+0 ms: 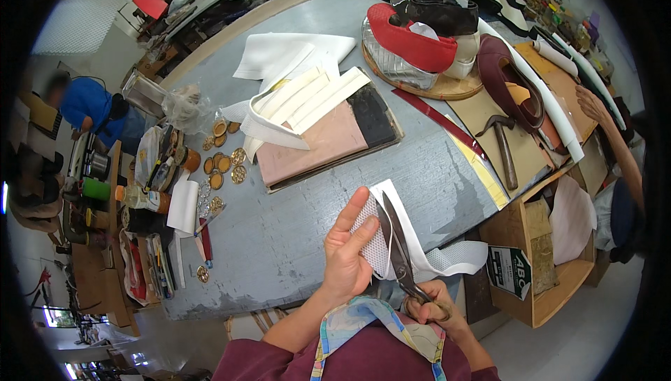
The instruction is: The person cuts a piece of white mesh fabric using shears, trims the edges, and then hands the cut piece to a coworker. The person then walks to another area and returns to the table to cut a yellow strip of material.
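Observation:
My left hand (347, 262) pinches a piece of white mesh fabric (376, 250) under its thumb, with the index finger stretched out. In my right hand (435, 304) is a pair of large dark scissors (398, 247), its fingers wrapped round the handles. The blades point away from me, up along the fabric, slightly apart. To the right of the blades a white fabric strip (407, 222) stands up, and its mesh end (458, 258) trails right over the table edge. Both hands are at the near edge of the grey table (293, 241).
A pink-and-black covered slab (314, 147) bears cream strips (307, 105). Gold discs (218, 164) and bottles (147, 199) lie left. At right are a hammer (504, 150), shoes (412, 39) and an open wooden drawer (556, 297). Another person's arm (615, 143) reaches in; someone in blue (87, 112) is at left.

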Motion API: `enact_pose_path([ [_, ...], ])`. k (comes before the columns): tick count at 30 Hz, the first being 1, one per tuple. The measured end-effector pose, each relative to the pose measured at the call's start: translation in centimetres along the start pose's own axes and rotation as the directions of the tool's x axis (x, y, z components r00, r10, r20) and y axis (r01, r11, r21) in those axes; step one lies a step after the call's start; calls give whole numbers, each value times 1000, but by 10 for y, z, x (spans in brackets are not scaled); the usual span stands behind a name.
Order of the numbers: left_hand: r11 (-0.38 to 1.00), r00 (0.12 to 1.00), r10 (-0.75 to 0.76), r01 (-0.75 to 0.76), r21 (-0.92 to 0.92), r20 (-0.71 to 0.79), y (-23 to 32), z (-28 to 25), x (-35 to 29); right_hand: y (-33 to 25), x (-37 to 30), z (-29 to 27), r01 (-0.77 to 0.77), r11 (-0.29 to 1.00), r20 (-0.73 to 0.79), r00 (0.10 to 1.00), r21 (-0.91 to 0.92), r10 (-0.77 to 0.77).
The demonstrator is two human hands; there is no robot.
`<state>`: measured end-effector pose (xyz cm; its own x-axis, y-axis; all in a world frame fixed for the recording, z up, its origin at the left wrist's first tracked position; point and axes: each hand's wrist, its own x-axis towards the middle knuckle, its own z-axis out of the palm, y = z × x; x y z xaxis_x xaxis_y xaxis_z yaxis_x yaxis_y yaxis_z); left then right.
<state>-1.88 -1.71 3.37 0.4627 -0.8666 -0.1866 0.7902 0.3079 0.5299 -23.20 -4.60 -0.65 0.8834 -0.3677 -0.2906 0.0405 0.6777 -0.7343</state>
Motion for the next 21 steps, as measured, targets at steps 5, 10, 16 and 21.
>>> enact_pose_path([
  [5,998,999,32,-32,48,10,-3,3,-2,1,2,0,19,1000,-15,1000,11,-19],
  [10,996,999,36,-38,75,25,-5,3,-3,3,5,-2,33,999,0,999,14,-33],
  [16,994,999,42,-43,101,17,-7,0,-3,6,3,-5,-6,1000,-18,1000,24,7],
  [21,993,999,49,-49,108,3,-9,-2,-2,9,4,-5,38,999,-18,999,18,-37],
])
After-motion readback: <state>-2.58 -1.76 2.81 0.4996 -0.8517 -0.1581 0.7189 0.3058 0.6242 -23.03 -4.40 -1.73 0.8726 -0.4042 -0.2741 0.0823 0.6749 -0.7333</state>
